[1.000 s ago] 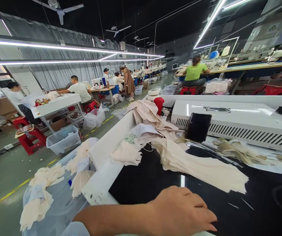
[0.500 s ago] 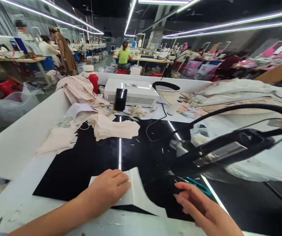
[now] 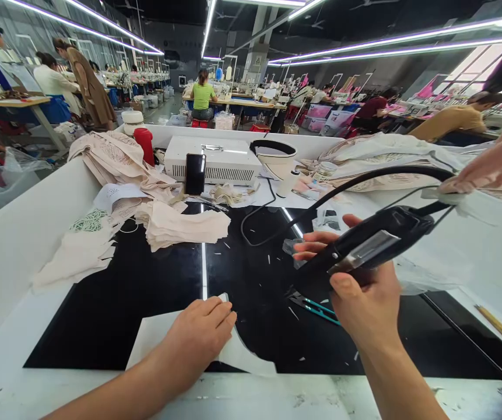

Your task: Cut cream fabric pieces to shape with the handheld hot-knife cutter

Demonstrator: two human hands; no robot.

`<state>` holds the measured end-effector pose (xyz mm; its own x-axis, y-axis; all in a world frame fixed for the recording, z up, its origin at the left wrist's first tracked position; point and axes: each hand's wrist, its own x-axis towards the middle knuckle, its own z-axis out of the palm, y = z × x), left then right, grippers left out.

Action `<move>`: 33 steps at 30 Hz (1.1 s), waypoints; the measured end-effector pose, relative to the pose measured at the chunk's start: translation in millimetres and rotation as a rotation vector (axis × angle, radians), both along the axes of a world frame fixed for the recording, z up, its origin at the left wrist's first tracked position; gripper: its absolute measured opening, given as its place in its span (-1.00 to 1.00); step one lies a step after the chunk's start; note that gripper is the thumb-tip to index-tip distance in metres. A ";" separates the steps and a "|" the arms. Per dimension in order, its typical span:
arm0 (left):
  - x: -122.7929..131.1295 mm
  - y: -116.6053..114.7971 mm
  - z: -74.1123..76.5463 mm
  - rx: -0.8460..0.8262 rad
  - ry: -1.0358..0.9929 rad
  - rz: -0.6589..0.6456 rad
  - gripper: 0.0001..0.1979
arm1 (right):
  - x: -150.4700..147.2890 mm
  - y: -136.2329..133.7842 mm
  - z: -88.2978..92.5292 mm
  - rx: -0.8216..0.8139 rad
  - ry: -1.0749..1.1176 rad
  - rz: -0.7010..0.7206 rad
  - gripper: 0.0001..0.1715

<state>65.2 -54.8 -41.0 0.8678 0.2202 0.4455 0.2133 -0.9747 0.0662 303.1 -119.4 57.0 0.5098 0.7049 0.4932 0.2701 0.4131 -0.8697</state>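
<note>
My left hand lies palm down on a white, curved-edge flat piece at the front of the black work surface. Its fingers rest close together over the piece's right part. Clear of the surface, my right hand is around a black corded hand tool, thumb in front and fingers behind it; the tool tilts down to the left. Under its lower end lie teal-handled snips. Another person's hand at upper right is at the tool's cord end.
Stacked pale cut pieces lie beyond my left hand. Behind them stand a phone, a white vented box and a cream round container. A black cable arches over the right side. White walls edge the table.
My right hand has moved up and closed around the black tool, which was blurred before. My left hand stays on the white piece. The view has shifted to the right.
</note>
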 end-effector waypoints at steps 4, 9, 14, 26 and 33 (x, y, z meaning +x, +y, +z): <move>-5.3 -5.6 -11.1 0.032 0.016 0.032 -0.76 | -14.8 14.6 -6.9 0.099 0.035 0.056 -0.33; -9.4 -13.5 -22.4 0.136 -0.039 0.048 -0.70 | -42.3 27.8 -24.3 0.146 0.084 0.162 -0.31; -8.7 -16.9 -25.0 0.137 -0.115 0.068 -0.70 | -64.2 43.0 -36.3 0.198 0.160 0.200 -0.39; -4.4 -23.6 -26.2 0.115 -0.125 0.107 -0.68 | -76.4 56.4 -31.4 0.199 0.235 0.236 -0.36; -4.0 -23.9 -25.3 0.152 -0.127 0.110 -0.69 | -76.7 54.8 -26.7 0.240 0.280 0.315 -0.43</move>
